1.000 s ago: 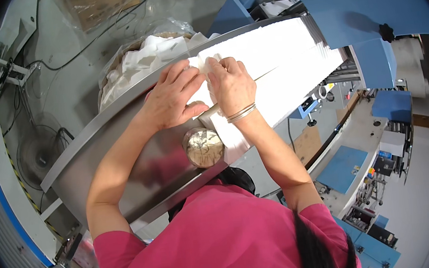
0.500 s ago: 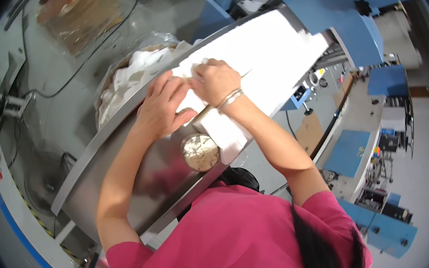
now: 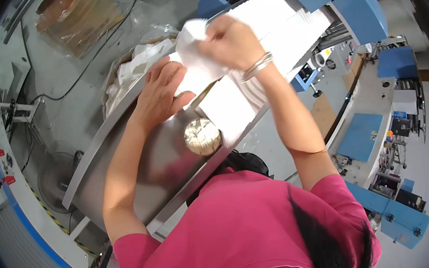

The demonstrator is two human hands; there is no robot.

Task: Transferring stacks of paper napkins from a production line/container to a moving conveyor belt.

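My right hand, with a bracelet at the wrist, is closed on a white paper sheet. The sheet is lifted and curled up, and slightly blurred. Flat on the near left end of the white sheets, my left hand has its fingers stretched and thumb apart. Several white sheets lie in rows on the long metal table, reaching off to the far right. Close to my body, a round, shiny disc with a crinkled pale-gold top rests against the white stack.
Beyond the table's left edge stands a plastic-lined container of crumpled white paper. Blue machinery borders the table's far right end. A flattened brown carton and a black cable lie on the floor. At right is a long workbench.
My right hand has moved up and to the right, pulling a white sheet up off the stack. My left hand stays by the near end of the sheets.
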